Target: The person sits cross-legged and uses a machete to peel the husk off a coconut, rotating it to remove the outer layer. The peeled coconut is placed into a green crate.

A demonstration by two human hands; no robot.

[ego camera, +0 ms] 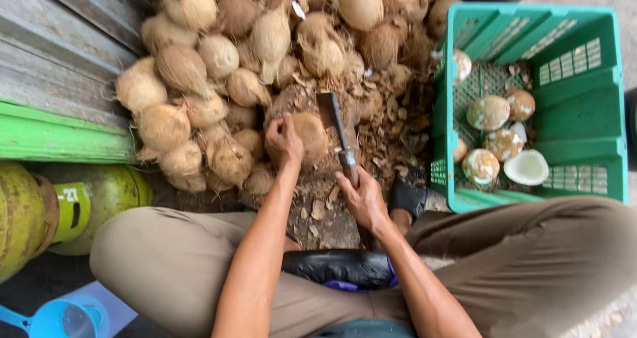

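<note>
A: Head view status?
B: Left hand [283,142] grips a husked coconut [312,135] on the ground. Right hand [361,198] is closed on the handle of a cleaver [335,127], blade up against the coconut's right side.
A: Surroundings?
B: Coconut pile [265,52] directly behind. Husk chips [391,129] litter the ground. Green crate [570,105] to the right holds peeled coconuts [494,135], one split open. Green gas cylinder [109,195] at left, blue scoop [63,318] bottom-left.

green crate [577,85], gas cylinder [99,198], perhaps a scoop [63,318]
</note>
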